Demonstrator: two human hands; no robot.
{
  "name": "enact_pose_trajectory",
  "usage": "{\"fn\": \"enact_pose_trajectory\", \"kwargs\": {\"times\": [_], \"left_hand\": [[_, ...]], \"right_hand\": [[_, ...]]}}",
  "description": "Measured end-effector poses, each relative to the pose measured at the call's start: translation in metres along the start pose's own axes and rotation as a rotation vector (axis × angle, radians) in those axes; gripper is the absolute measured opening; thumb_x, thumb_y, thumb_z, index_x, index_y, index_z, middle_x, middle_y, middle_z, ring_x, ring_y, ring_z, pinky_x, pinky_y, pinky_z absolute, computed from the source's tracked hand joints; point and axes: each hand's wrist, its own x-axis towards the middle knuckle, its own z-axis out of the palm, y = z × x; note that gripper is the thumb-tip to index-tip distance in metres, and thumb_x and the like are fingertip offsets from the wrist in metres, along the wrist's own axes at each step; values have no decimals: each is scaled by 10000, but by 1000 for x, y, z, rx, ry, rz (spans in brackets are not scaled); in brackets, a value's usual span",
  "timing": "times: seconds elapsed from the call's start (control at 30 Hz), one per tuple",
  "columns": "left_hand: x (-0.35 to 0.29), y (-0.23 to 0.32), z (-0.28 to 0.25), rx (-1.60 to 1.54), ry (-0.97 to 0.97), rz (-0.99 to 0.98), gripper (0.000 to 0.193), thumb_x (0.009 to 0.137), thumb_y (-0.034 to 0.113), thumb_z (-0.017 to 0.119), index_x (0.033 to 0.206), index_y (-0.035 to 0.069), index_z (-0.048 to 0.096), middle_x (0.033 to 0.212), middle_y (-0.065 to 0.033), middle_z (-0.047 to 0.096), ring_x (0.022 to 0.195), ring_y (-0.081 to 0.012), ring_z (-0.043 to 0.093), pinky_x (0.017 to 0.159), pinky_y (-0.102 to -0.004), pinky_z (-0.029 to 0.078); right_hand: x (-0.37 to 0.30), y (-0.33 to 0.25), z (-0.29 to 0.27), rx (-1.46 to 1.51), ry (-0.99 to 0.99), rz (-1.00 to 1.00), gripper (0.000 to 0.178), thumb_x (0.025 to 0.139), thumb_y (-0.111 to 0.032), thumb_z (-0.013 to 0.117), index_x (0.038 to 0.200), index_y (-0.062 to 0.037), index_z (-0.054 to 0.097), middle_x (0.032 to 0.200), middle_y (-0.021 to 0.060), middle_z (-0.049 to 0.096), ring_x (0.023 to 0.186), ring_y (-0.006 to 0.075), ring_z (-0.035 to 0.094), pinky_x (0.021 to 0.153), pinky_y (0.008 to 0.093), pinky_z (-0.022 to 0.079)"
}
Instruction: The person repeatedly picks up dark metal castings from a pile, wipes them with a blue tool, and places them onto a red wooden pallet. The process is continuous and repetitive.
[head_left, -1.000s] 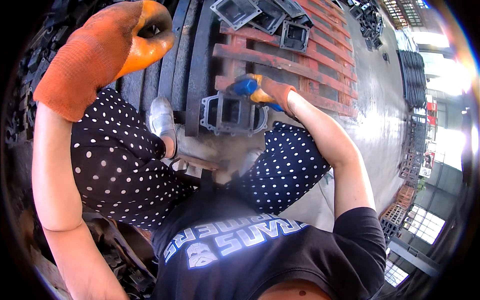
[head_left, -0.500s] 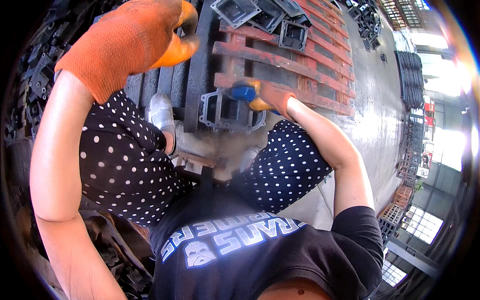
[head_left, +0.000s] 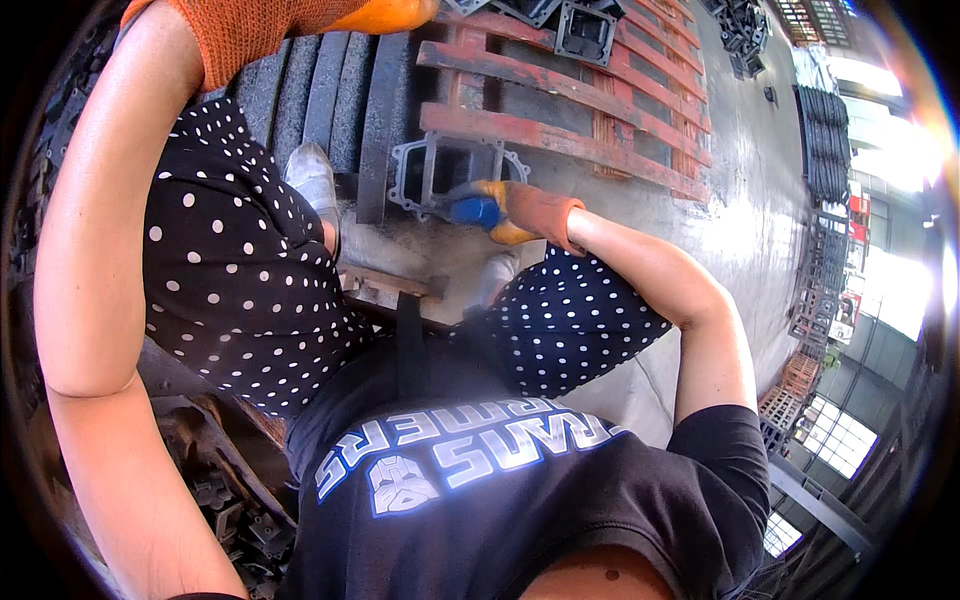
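A grey metal casting (head_left: 428, 178), open in the middle with a scalloped, bolt-holed flange, lies low in front of me between my feet. My right hand (head_left: 515, 212), in an orange glove, is at its near right edge. It is closed on a blue hand tool (head_left: 472, 211), whose front end is blurred against the casting; I cannot make out its exact kind. My left hand (head_left: 300, 14), gloved in orange too, is raised at the upper left. The top edge cuts it off, leaving one extended digit in view and the other fingers hidden.
A red slatted pallet (head_left: 560, 135) lies beyond the casting, with several square dark castings (head_left: 585, 34) on it. Dark metal bars (head_left: 385, 120) run beside the casting on the left. A small wooden piece (head_left: 392, 282) lies between my legs. More parts (head_left: 735, 35) are heaped farther right.
My right hand has come with the blue tool from the casting's far right side to its near edge. The view has shifted, and my left hand is now partly out of the picture.
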Motion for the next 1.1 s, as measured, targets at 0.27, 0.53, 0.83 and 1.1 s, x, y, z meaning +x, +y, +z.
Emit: {"fn": "enact_pose_trajectory", "kwargs": {"times": [0.27,0.53,0.83,1.1], "left_hand": [[16,9,11,36,25,84,350,827,300,628,1072,52,658,929,-178,681,897,-339,651,778,-428,500],[32,-2,2,-69,-253,-38,388,819,336,633,1083,53,651,957,-189,680,903,-336,655,787,-419,504],[30,10,14,41,-113,46,407,809,342,631,1099,57,650,972,-191,679,915,-342,651,791,-419,508],[47,8,16,-9,-170,67,430,807,350,627,1116,52,646,1019,-202,671,982,-350,635,845,-415,495]], "right_hand": [[11,37,17,-384,-170,35,594,741,-53,670,1308,-131,513,1084,122,653,912,264,645,828,308,485],[-10,2,-18,93,-7,122,528,777,-78,714,1279,-106,554,1096,36,663,899,117,589,832,237,465],[-21,-15,-14,-89,-69,284,640,753,-109,685,1357,-73,476,1158,204,631,1031,350,620,863,351,486],[-14,-8,-7,-215,-133,388,700,733,-141,705,1386,-122,453,1073,242,643,957,390,633,794,414,496]]}}
